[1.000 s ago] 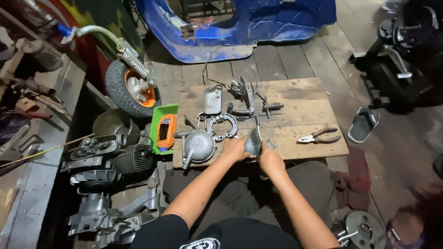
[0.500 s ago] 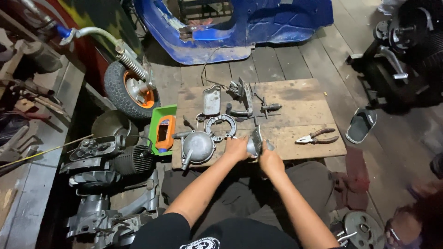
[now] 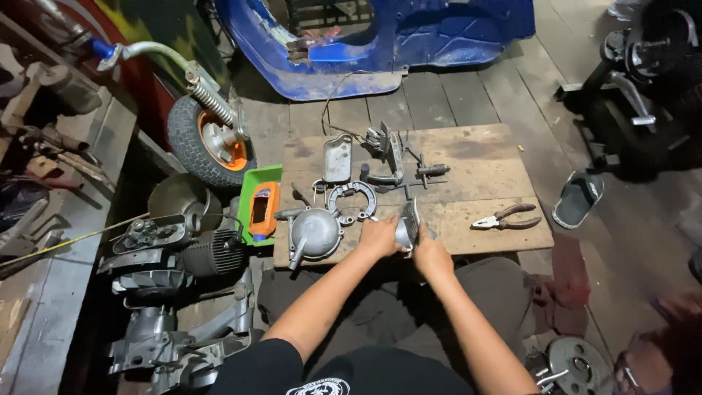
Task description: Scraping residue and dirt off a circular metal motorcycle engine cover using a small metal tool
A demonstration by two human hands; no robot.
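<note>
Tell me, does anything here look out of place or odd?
One thing: a single dark sandal lies alone on the wooden plank floor, right of the wooden work board, with no pair in view. The metal parts and red-handled pliers lie in order.

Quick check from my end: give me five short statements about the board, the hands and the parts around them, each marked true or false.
1. Both hands, left hand and right hand, hold one small metal part. True.
2. The pliers lie on the wooden board, right of the hands. True.
3. The round metal cover sits on the floor planks. False: it rests on the board, beside the left hand.
4. The wheel has a blue hub. False: the hub is orange.
5. A sandal lies off the board's right edge. True.
</note>
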